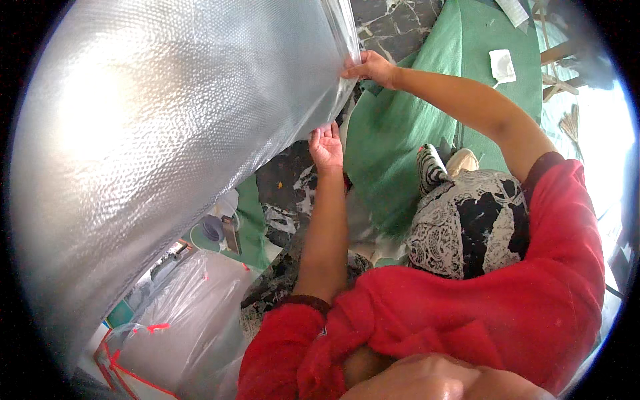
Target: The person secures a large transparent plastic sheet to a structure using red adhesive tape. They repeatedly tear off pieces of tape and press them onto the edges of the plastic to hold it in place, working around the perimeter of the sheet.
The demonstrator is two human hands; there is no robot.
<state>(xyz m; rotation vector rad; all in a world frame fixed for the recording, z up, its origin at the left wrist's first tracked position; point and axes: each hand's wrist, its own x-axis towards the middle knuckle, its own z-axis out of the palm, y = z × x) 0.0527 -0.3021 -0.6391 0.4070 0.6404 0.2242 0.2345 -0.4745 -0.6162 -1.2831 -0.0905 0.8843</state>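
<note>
A large silvery sheet of bubble wrap fills the upper left, its bubbled face shining in the light. My right hand pinches its right edge between thumb and fingers, where the film gathers into folds. Lower down, my left hand is turned palm up at the sheet's bottom corner. Its fingertips are at the film's edge and partly hidden by it. Both forearms are stretched out from the red sleeves.
Green cloth or matting covers part of the dark marbled floor. A white packet lies on it. At lower left stands a plastic-covered box with red edging. A roll of tape sits near the sheet. My patterned knee is bent.
</note>
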